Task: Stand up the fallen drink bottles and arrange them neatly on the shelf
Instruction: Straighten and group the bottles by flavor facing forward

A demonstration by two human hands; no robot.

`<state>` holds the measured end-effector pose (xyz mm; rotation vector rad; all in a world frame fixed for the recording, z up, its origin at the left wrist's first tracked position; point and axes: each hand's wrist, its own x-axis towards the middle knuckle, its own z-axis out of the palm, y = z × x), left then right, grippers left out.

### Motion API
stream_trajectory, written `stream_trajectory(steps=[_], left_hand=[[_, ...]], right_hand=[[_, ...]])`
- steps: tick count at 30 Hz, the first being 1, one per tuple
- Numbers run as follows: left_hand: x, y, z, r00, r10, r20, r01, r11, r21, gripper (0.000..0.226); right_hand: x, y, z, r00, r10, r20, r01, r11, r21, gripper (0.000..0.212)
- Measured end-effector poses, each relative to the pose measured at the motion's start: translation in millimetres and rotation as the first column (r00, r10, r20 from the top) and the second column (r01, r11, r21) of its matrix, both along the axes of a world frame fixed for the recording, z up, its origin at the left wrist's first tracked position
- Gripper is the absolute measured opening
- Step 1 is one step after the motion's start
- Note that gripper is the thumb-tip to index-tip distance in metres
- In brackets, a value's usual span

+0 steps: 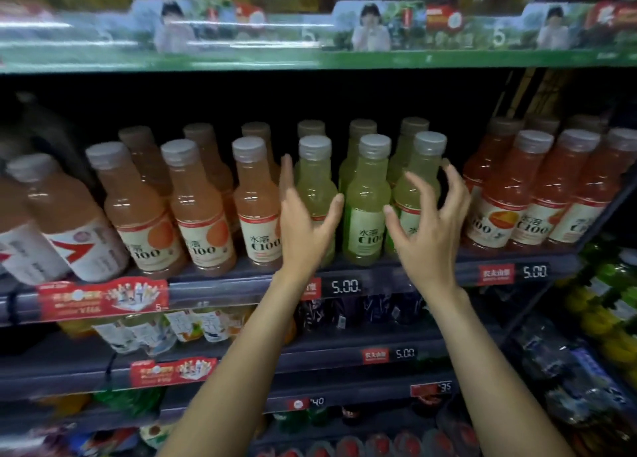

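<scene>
1. The shelf (241,286) carries upright rows of orange and green bottles.
2. The green bottles (367,201) stand at its front centre.
3. The left hand (303,222) and right hand (427,229) flank them, fingers spread, grasping nothing.

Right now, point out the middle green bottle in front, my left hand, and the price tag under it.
Middle green bottle (366,215), head view, on its body.
Left hand (303,225), head view, on the palm.
Price tag (345,287), head view, on the digits.

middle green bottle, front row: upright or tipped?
Upright. The middle green bottle stands on its base at the shelf edge, cap on top, label reading level, between the left hand and right hand.
</scene>
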<state>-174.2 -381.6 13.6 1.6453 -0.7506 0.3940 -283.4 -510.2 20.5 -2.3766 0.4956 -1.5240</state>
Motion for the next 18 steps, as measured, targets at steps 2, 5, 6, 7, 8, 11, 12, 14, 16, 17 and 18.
stream_trajectory(steps=[2,5,6,7,8,11,12,14,16,17,18], left_hand=[[9,-3,3,0.996,-0.041,-0.084,0.039,0.999,-0.017,0.09],[15,-8,4,0.984,-0.107,-0.143,0.093,0.99,-0.103,0.078],[17,-9,3,0.98,-0.128,-0.155,0.108,0.986,-0.131,0.07],[18,-9,3,0.974,-0.146,-0.176,0.12,0.981,-0.151,0.065],[21,-9,2,0.965,-0.163,-0.205,0.131,0.979,-0.159,0.063],[26,-10,2,0.938,-0.19,-0.289,0.159,0.979,-0.127,0.073],[28,-10,1,0.932,-0.201,-0.3,0.172,0.978,-0.121,0.077],[31,-10,1,0.927,-0.223,-0.3,0.19,0.972,-0.137,0.078],[33,-12,2,0.918,-0.224,-0.328,0.178,0.97,-0.166,0.089],[35,-12,2,0.912,-0.227,-0.341,0.174,0.968,-0.179,0.096],[37,-13,2,0.907,-0.227,-0.354,0.17,0.968,-0.185,0.101]], right_hand=[[6,0,1,0.999,-0.033,-0.005,0.033,0.999,0.015,0.045],[12,-3,6,0.998,-0.058,-0.014,0.058,0.998,0.033,0.045],[14,-4,7,0.997,-0.07,-0.017,0.071,0.997,0.031,0.044],[15,-5,9,0.997,-0.081,-0.018,0.082,0.996,0.032,0.042],[16,-5,10,0.996,-0.086,-0.019,0.087,0.995,0.04,0.041],[18,-4,11,0.996,-0.08,-0.026,0.082,0.994,0.07,0.042],[18,-3,10,0.996,-0.08,-0.027,0.082,0.994,0.067,0.043],[18,-3,8,0.996,-0.078,-0.031,0.079,0.995,0.059,0.045],[17,-3,7,0.995,-0.085,-0.05,0.087,0.994,0.058,0.047],[18,-3,8,0.994,-0.092,-0.055,0.095,0.994,0.056,0.047],[18,-3,8,0.993,-0.102,-0.053,0.105,0.993,0.059,0.046]])
